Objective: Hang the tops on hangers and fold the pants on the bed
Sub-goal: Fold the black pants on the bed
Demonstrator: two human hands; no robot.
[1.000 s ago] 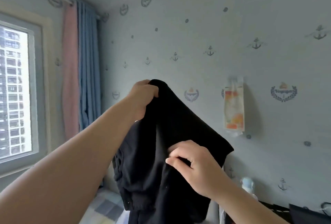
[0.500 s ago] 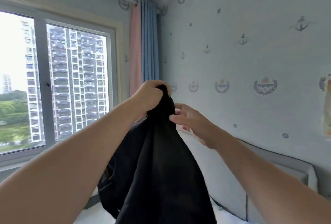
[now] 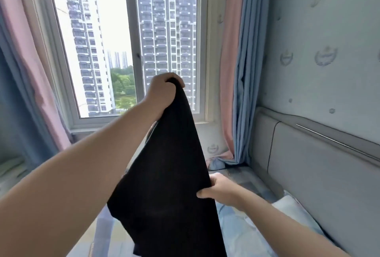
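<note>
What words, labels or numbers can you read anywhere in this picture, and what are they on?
None can be read.
The crest emblems on the wallpaper may carry lettering, but it is too blurred to read.
The black garment shows no label or print.

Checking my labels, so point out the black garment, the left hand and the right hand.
black garment (image 3: pixel 164 184): head view, middle of the hanging cloth.
left hand (image 3: pixel 162 91): head view, back of the hand gripping the top.
right hand (image 3: pixel 219 190): head view, back of the hand pinching the right edge.
</note>
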